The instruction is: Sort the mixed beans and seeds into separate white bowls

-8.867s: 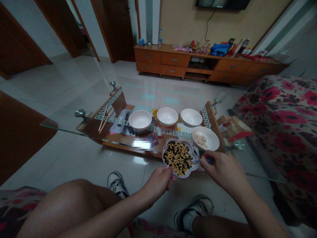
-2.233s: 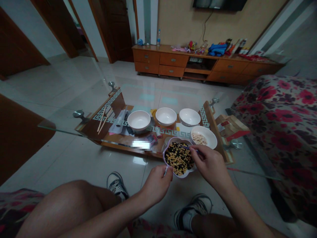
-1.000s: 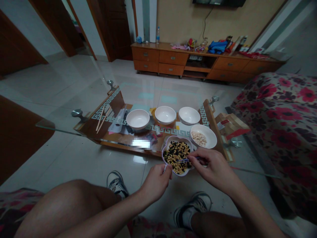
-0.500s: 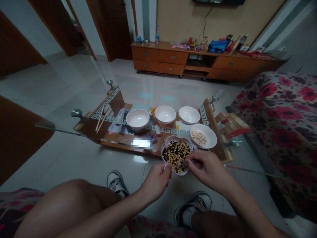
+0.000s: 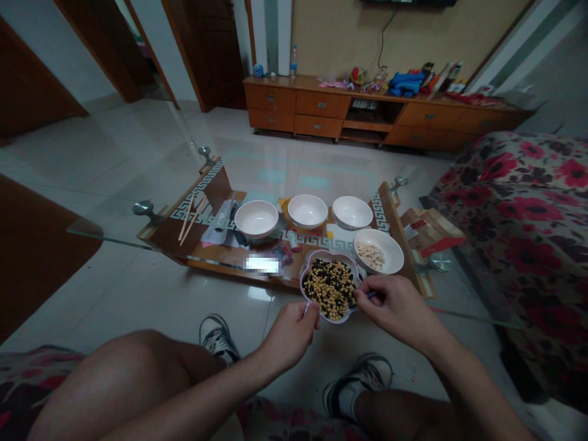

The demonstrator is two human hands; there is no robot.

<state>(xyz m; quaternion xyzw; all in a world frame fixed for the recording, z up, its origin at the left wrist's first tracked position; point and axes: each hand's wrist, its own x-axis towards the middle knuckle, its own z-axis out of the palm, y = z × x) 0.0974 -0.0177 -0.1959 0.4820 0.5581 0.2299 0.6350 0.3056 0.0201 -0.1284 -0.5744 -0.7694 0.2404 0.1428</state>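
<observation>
1. **Left hand** [image 5: 290, 339]: fingers curled around the lower left rim of the dish, in a firm, closed grip. A small white object shows beside the fingers; what it is cannot be told.
2. **Right hand** [image 5: 397, 312]: thumb and fingers drawn into a narrow pinch on a thin blue-handled utensil [image 5: 370, 295], whose far end reaches over the dish and toward its contents. The exact tip is too small to make out.
3. **Flower-shaped dish** [image 5: 331, 253]: white with a lilac rim, lying between the two hands at the near right edge of the glass coffee table [image 5: 110, 236]. Whether it touches the table cannot be told.
4. **Black and yellow beans** [image 5: 329, 290]: a mixed heap filling most of the dish.
5. **Near right corner of the table**: a white bowl [image 5: 389, 260] holding pale seeds [image 5: 370, 256] stands just beyond the dish.
6. **Far edge of the table**: three white bowls [image 5: 256, 219] [image 5: 307, 211] [image 5: 352, 212] stand in a row over the wooden panel with its Greek-key border.
7. **Left end of the table**: a pair of chopsticks [image 5: 187, 219] lies on the panel.
8. **Surroundings**: a floral sofa [image 5: 519, 202] lies to the right, and a wooden sideboard [image 5: 316, 104] stands well beyond the table.
</observation>
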